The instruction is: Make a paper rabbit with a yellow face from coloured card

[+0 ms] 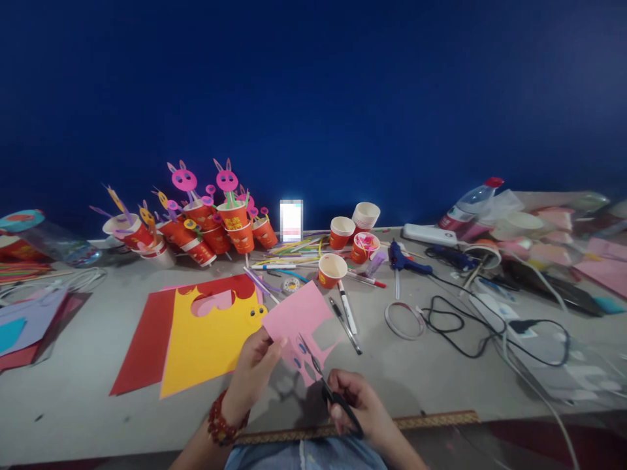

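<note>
Over the grey table [73,405], left hand [255,372] pinches pink paper [298,320]; right hand [357,405] grips scissors [323,378].

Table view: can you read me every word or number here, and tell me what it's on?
No text here can be read.
Red cups: a yellow sign, too blurred to read.
White card: blurred out.
Bottle: label too small to read.
Pink paper in the left hand, scissors in the right hand: no writing shows.
</note>
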The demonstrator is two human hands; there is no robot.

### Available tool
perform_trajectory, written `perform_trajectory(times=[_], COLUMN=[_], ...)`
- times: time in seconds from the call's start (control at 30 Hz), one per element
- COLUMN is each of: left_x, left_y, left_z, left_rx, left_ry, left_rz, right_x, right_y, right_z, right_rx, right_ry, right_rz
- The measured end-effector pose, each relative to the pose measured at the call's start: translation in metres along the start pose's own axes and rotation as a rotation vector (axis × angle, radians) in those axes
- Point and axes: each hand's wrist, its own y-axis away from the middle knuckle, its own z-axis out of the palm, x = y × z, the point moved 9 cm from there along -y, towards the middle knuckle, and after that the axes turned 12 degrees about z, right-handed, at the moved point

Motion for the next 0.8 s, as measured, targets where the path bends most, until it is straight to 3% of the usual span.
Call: perform_trajectory(times=[0.8], left_x=[0.0013], left_y=[0.0008], left_z=[-0.0037], left_rx=[0.018], left_ry=[-0.044], left_rz=[0.004], right_x=[-0.0012], right_y=[0.0016], right_z=[-0.0007], right_rx=[0.037], right_ry=[0.053], right_rz=[-0.003])
